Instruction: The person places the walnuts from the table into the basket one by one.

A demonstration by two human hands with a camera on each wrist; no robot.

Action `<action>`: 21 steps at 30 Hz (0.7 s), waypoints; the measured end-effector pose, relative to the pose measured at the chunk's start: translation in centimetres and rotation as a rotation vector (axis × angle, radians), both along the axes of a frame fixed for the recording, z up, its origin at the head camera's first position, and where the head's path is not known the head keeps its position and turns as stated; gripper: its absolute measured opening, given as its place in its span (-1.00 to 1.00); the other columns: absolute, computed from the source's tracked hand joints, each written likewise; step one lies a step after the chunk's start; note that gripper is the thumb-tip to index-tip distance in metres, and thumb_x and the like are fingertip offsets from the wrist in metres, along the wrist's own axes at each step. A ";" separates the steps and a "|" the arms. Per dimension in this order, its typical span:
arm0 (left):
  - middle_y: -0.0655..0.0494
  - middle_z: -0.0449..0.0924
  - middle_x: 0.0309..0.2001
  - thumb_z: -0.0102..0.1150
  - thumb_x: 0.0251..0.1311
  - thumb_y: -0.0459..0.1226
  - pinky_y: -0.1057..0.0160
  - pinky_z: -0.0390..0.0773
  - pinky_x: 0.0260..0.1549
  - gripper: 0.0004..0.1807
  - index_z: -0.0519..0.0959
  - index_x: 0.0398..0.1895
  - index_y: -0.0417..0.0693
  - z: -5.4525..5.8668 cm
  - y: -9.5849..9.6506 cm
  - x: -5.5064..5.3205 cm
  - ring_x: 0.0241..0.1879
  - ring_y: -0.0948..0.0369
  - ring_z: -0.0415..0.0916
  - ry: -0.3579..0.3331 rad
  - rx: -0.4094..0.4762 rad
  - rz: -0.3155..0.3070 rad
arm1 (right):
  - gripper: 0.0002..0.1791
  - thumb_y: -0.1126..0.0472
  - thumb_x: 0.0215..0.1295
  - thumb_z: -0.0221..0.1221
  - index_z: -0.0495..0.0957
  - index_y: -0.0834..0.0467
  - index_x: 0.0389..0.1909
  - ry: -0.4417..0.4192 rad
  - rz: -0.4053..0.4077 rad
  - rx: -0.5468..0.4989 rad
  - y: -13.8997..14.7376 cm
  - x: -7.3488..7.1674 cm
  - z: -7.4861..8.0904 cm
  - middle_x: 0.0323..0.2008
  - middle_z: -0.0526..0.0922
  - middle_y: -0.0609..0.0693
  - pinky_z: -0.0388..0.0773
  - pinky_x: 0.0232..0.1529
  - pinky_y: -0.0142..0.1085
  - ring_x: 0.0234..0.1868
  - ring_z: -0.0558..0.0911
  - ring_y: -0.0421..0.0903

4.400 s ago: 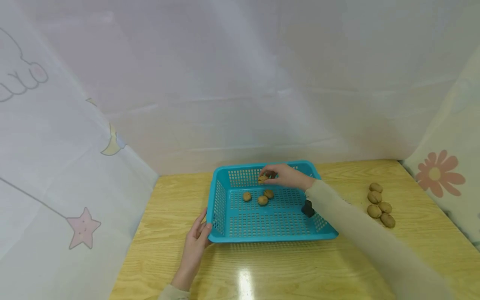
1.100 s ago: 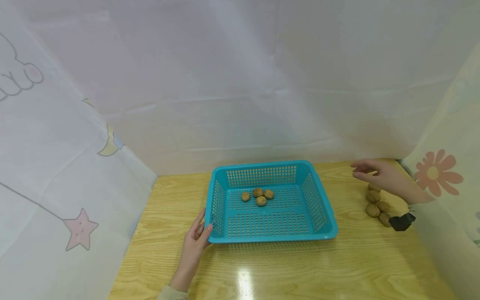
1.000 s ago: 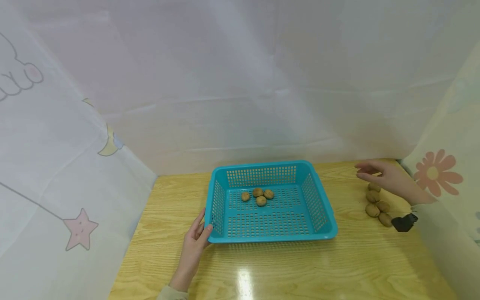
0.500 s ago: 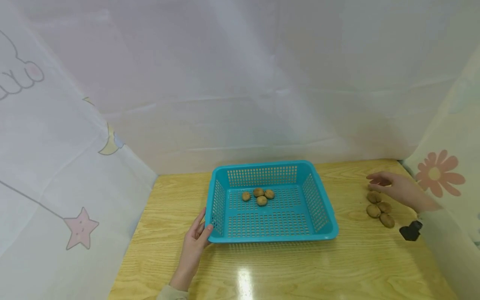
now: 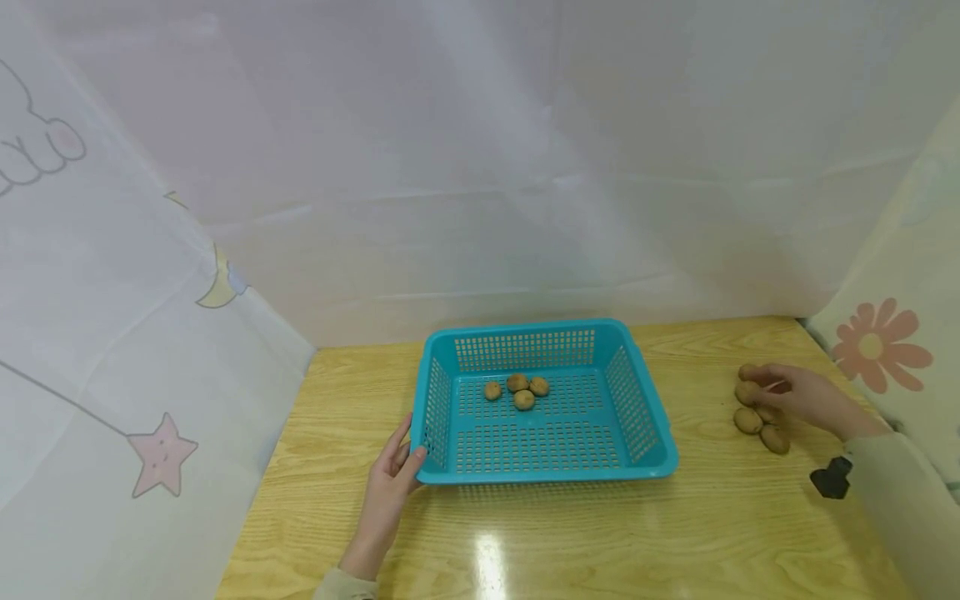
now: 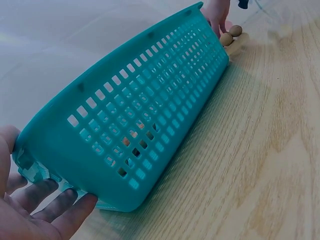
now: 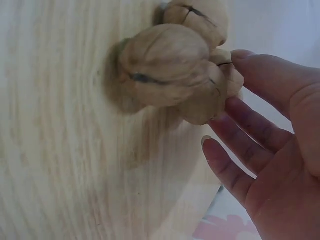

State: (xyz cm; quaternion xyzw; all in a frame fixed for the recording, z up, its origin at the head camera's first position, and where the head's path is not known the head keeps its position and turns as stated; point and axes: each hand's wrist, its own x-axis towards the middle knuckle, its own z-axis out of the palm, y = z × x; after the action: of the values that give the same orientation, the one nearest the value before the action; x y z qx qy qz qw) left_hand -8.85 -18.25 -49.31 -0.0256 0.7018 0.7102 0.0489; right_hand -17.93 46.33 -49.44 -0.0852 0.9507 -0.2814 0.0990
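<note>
In the head view my left hand point(image 5: 387, 479) holds the near left corner of a blue plastic basket point(image 5: 547, 478), thumb at the rim. The left wrist view has its fingers point(image 6: 75, 212) curled under that rim. Several brown walnuts point(image 5: 524, 401) lie together on the basket floor. To the right, my right hand point(image 5: 806, 400) is at a small group of walnuts point(image 5: 747, 421) on the table. Its thumb and fingertips pinch one walnut point(image 7: 233, 79) from opposite sides in the right wrist view; others sit right against it.
The wooden table point(image 5: 585, 542) ends against a pale sheet wall point(image 5: 525, 208) behind the basket. Printed sheets also hang on the left and right sides. A black device point(image 5: 832, 477) is strapped at the right wrist.
My right hand left a walnut in the basket, moved right to the walnuts on the table, then came down until its fingers closed around one. The left hand stayed on the basket.
</note>
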 end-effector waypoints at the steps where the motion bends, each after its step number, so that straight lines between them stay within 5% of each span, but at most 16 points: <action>1: -0.30 0.38 0.45 0.15 0.54 -0.21 0.16 0.71 0.04 -0.27 0.12 0.67 0.01 0.0 0.0 0.0 0.28 -0.18 0.53 0.002 -0.001 0.000 | -0.42 0.09 0.55 0.21 0.43 0.44 0.36 0.004 0.002 0.000 0.1 0.0 -0.1 0.17 0.59 0.42 0.56 -0.20 -0.40 -0.06 0.64 -0.08; 13: -0.33 0.38 0.44 0.14 0.55 -0.20 0.15 0.71 0.04 -0.27 0.11 0.67 -0.02 -0.1 0.0 -0.1 0.26 -0.15 0.56 0.011 -0.006 0.004 | -0.36 0.09 0.52 0.25 0.39 0.49 0.35 0.016 0.012 0.001 -0.3 0.0 -0.7 0.10 0.60 0.44 0.57 -0.20 -0.41 0.03 0.64 0.33; 21: -0.37 0.37 0.43 0.12 0.56 -0.19 0.13 0.72 0.03 -0.27 0.09 0.67 -0.09 -0.2 0.0 0.0 0.24 -0.13 0.58 0.037 -0.024 -0.007 | -0.33 0.02 0.54 0.22 0.38 0.46 0.39 0.010 -0.001 0.005 -1.1 0.0 -0.1 0.16 0.58 0.45 0.60 -0.12 -0.32 0.11 0.59 0.37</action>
State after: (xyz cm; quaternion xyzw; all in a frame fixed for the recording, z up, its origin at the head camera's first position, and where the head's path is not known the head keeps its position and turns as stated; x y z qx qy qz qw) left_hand -8.86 -18.27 -49.47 -0.0106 0.7113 0.7018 0.0377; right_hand -17.91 45.26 -49.58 -0.0859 0.9520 -0.2785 0.0941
